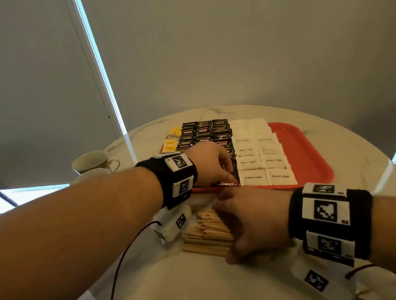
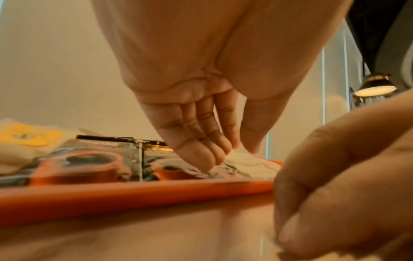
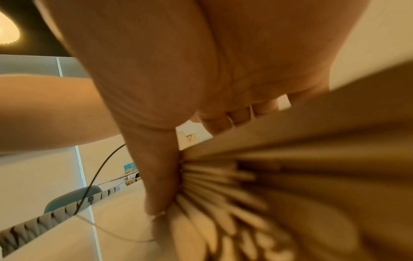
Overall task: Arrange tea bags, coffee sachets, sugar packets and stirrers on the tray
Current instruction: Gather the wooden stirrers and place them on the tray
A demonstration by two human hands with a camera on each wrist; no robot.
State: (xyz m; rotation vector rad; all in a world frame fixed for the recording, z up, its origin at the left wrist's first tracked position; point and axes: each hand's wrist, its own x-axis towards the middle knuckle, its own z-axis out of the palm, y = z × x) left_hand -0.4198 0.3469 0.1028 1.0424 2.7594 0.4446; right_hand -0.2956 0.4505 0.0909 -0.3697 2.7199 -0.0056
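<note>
Tray (image 1: 304, 150): red, flat on the round white surface (image 1: 176, 292), far side from the body. Right part bare, likely kept free for the sticks.
Tea bags (image 1: 171, 144): yellow tags, far left edge of the tray, one sort kept together.
Coffee packs (image 1: 204, 131): dark, laid in neat rows beside the tea bags, so easy to count and pick.
Sugar packs (image 1: 261, 158): white, two rows, touching the coffee rows on one side, overlapping like roof tiles.
Sticks (image 1: 209, 232): wooden, in a pile on the surface, just in front of the tray, not yet on it. Likely the last sort to move.
Left hand (image 1: 210, 164): reaches over the near edge of the tray, palm down. Fingers (image 2: 201, 159) straight and close together, tips pressing on a shiny coffee pack, likely to push it flat or straight. Thumb apart from the fingers, nothing gripped.
Right hand (image 1: 255, 220): low over the pile of sticks, wrist turned in. Thumb on the near side, fingers on the far side, clamped around a bunch of sticks, likely to lift them.
Cup (image 1: 91, 162): white, on a saucer, left of the tray, out of the way.
</note>
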